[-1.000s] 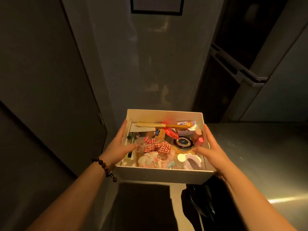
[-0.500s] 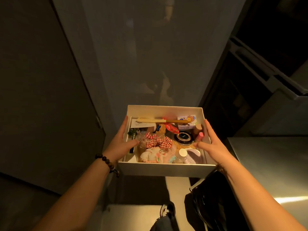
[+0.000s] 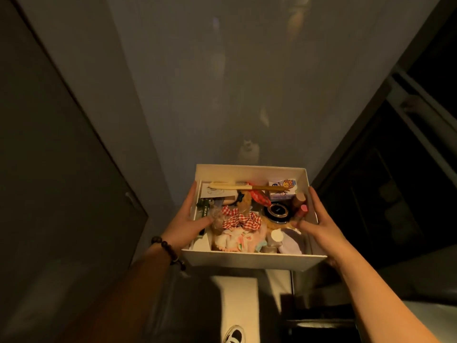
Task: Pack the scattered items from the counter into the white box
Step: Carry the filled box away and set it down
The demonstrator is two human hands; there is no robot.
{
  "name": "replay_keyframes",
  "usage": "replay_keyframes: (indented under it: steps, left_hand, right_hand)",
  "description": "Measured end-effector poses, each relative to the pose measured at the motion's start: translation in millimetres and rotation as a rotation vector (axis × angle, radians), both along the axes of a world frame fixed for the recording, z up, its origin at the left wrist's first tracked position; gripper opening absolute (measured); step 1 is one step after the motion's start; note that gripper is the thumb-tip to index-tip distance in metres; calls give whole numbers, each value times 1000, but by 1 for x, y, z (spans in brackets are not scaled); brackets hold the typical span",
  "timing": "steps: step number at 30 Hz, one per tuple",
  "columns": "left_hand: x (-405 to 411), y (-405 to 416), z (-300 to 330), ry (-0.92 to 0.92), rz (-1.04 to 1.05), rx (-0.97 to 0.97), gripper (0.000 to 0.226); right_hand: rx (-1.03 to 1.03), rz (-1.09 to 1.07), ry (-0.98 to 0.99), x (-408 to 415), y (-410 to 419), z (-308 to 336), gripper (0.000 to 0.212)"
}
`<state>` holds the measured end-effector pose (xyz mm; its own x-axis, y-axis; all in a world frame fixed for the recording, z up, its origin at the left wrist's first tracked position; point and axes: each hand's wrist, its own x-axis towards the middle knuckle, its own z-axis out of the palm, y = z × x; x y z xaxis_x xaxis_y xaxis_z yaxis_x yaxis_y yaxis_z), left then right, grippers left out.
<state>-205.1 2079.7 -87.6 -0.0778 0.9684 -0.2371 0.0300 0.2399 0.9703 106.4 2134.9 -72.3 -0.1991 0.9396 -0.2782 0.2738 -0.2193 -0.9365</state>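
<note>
We hold the white box point(image 3: 249, 262) aloft, off any surface, one side wall in each hand — the left hand point(image 3: 184, 225) and right hand point(image 3: 319, 225) clamp it with thumbs hooked inside. It is packed: comb point(image 3: 231, 186), checked scrunchie point(image 3: 241, 220), round black compact point(image 3: 277, 211). We judge the load light but loose, the card walls flexible — best gripped low and kept level.

Bare forearms — a dark beaded bracelet point(image 3: 169, 251) circles the left wrist.
</note>
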Motion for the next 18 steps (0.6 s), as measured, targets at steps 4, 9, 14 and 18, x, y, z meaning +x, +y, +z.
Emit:
replay_keyframes:
  steps: [4, 9, 14, 18]
  left_hand:
    - [3, 38, -23, 14, 8, 35, 88]
    - [7, 98, -60, 119, -29, 71, 83]
    - [-9, 144, -173, 74, -57, 44, 98]
    - [-14, 176, -274, 85, -69, 63, 93]
  right_hand:
    - [-14, 3, 25, 2, 42, -12, 97]
    - [-91, -24, 100, 4, 93, -60, 90]
    - [-95, -58, 85, -2, 134, -160, 89]
    - [-95, -64, 80, -6, 159, -271, 90]
